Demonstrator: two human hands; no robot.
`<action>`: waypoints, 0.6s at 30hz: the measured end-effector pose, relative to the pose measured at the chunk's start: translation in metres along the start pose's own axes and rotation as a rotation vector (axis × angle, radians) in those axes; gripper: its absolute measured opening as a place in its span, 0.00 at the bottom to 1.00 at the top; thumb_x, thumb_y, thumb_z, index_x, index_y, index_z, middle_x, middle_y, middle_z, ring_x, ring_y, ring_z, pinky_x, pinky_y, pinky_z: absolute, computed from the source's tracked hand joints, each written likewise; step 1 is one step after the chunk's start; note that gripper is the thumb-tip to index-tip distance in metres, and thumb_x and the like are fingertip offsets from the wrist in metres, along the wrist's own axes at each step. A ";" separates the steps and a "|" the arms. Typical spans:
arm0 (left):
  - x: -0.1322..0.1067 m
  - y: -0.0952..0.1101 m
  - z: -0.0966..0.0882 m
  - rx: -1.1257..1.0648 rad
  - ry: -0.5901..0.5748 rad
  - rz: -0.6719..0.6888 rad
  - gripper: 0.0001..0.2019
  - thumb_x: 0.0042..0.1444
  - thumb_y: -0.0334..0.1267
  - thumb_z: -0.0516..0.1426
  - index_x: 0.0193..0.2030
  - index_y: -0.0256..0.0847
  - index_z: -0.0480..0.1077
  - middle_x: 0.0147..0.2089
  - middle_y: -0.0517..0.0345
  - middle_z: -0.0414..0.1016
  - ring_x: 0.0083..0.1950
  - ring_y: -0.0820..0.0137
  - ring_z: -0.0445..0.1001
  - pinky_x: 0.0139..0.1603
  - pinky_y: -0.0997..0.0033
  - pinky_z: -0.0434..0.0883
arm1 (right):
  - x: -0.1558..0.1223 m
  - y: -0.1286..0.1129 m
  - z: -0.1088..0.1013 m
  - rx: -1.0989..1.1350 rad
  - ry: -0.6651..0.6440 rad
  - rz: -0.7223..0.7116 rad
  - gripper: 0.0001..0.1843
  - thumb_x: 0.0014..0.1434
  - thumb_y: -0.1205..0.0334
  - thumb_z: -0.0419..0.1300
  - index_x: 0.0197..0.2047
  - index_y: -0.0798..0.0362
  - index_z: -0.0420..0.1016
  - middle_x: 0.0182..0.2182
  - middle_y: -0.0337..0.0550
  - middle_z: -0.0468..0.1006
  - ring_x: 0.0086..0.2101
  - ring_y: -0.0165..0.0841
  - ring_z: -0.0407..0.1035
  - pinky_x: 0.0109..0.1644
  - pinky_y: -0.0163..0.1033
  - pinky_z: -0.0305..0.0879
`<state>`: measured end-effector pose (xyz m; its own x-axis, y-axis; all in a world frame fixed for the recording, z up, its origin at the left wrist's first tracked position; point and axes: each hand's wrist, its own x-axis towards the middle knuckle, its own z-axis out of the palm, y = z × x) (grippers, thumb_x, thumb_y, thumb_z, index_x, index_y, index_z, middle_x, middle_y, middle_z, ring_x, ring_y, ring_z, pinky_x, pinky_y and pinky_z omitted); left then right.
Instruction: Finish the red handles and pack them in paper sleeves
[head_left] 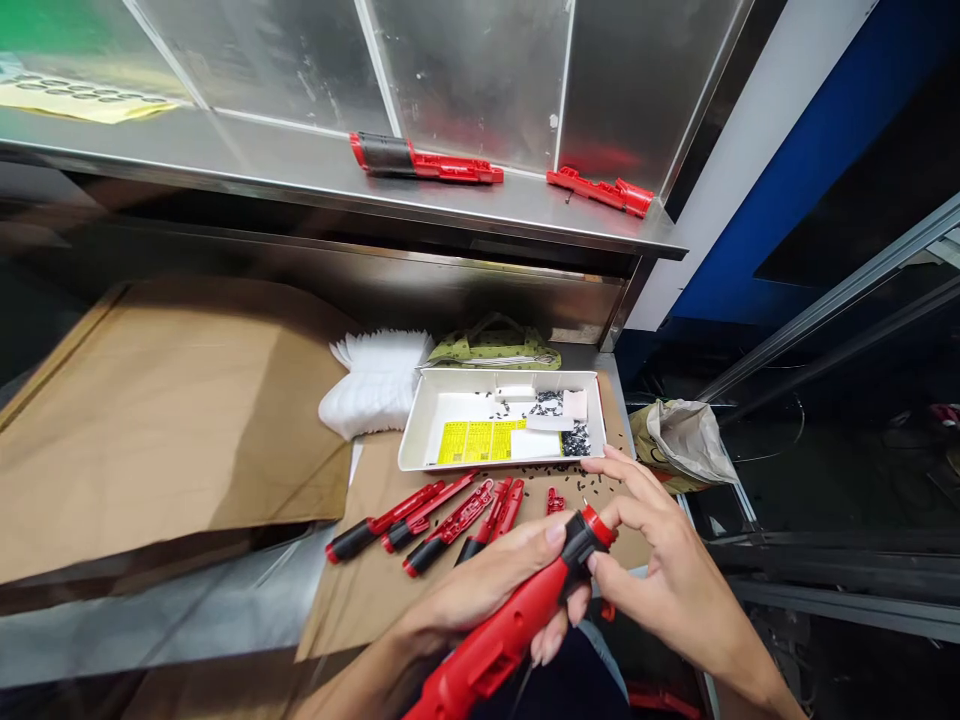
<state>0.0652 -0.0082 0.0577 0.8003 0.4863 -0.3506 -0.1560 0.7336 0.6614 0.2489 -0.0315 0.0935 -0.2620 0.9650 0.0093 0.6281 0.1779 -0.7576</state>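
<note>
My left hand (487, 578) is closed around a long red and black plastic tool housing (517, 625), which slants up to the right. At its upper end, my right hand (671, 570) has the thumb and index finger on the red rim, with the other fingers stretched out. A thin pin-like tip shows beside that rim; what it belongs to I cannot make out. Just beyond my hands, several red and black housing parts (450, 525) lie on the cardboard. A small red piece (555, 501) sits near them.
Behind the parts stands a white tray (465, 385) with small black pieces and paper scraps; more black pieces are scattered in front. A white stack (375, 390), a green patterned pouch (487, 348), a cardboard box (172, 400) and a paper bag (679, 440) surround it. The metal shelf (292, 160) holds two housings.
</note>
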 end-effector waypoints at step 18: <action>0.004 -0.004 -0.015 0.007 -0.072 -0.056 0.19 0.60 0.57 0.53 0.42 0.41 0.65 0.21 0.66 0.71 0.15 0.78 0.63 0.16 0.79 0.53 | -0.002 0.009 0.001 0.279 -0.167 0.042 0.14 0.56 0.46 0.66 0.42 0.44 0.82 0.69 0.40 0.58 0.71 0.47 0.40 0.72 0.60 0.39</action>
<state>0.0606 -0.0014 0.0438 0.8472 0.4090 -0.3391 -0.1057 0.7552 0.6469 0.2547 -0.0324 0.0862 -0.3710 0.9214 -0.1154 0.4220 0.0566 -0.9048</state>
